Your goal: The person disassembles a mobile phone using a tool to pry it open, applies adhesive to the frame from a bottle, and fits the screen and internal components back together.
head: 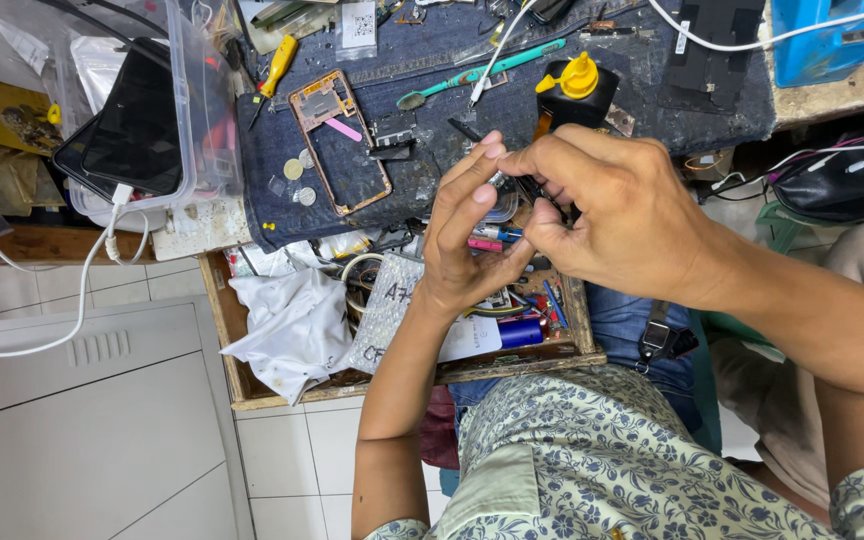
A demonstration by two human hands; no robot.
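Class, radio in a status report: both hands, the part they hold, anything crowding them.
Left hand and right hand pinch a small dark part together. Part mostly hidden. Open drawer of clutter beneath; black bottle close behind.

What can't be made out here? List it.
- Small part between the left hand and right hand, head view: fingers cover it, kind unclear.
- Open drawer: contents hidden under hands and white cloth.
- Blue box: cut off by the top edge.
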